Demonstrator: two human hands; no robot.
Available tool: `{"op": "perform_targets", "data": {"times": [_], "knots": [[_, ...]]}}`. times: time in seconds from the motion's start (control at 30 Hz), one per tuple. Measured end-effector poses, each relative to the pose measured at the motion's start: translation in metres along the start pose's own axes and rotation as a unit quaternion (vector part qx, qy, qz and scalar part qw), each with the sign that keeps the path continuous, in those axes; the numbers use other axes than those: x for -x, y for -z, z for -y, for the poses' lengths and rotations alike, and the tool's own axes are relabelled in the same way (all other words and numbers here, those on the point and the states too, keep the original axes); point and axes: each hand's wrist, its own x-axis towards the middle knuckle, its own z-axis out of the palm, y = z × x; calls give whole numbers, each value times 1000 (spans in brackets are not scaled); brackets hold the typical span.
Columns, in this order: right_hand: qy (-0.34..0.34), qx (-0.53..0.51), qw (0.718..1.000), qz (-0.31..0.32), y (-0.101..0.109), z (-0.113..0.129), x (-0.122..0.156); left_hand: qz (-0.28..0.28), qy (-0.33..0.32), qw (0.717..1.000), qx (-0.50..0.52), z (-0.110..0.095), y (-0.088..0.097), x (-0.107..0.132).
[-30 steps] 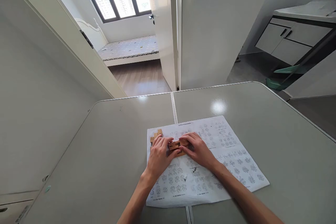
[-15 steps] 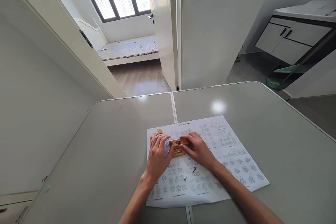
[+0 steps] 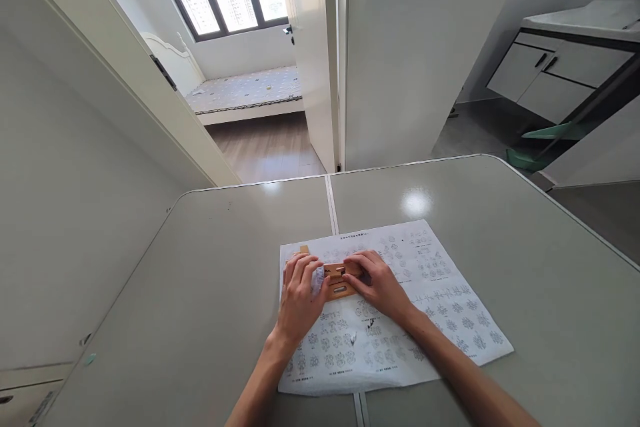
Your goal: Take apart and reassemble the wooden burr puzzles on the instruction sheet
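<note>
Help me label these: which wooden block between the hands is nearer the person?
The front block, with a pale oblong slot; the back block, just beyond it, shows dark marks.

Daylight comes through the window [image 3: 231,3], its panes washed nearly white. A round glare spot shines on the otherwise evenly lit counter [image 3: 200,313]. The cabinet [image 3: 555,73] looks dim and wide-angle stretched; detail on the wooden pieces [image 3: 334,272] is soft.

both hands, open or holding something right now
Left hand: loosely curled, thumb at the left end of the lower wooden piece; grip cannot be told.
Right hand: closed on the right end of the upper wooden piece.
</note>
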Motion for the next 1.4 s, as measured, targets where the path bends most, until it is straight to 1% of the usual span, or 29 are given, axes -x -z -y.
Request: {"op": "perform_targets", "data": {"times": [0.13,0.33,0.5,0.67,0.83,0.97,1.03,1.1,1.17,1.2,1.3,1.33,1.4], "knots": [[-13,-12,1000,-6,0,-1,1,-12,-28,999,-21,0,-2,0],[-23,-16,999,-20,-2,-4,0,-18,-23,999,-22,0,-3,1],[-32,-24,999,-36,-1,-3,0,2,-31,999,-32,-2,-2,3],[-74,-64,993,-71,2,0,-2,44,-56,996,-52,-4,0,6],[-109,-100,984,-97,5,2,-4,81,-57,994,-45,-6,0,9],[-135,-124,978,-103,7,2,-4,91,-99,991,-29,-9,2,8],[-153,-148,972,-103,8,1,-4,89,-105,990,-13,-9,2,10],[-174,-187,961,-106,9,1,-4,88,-79,993,27,-7,1,13],[-196,-243,944,-108,11,1,-4,94,-11,990,100,-5,-1,17],[-205,-277,933,-106,12,2,-4,103,31,983,147,-4,-2,19],[-219,-366,900,-92,14,4,-4,131,139,941,278,-6,-6,23],[-220,-380,894,-88,14,5,-3,137,161,927,309,-8,-7,23],[-217,-388,893,-75,12,7,-3,143,194,902,359,-13,-7,21]]}}
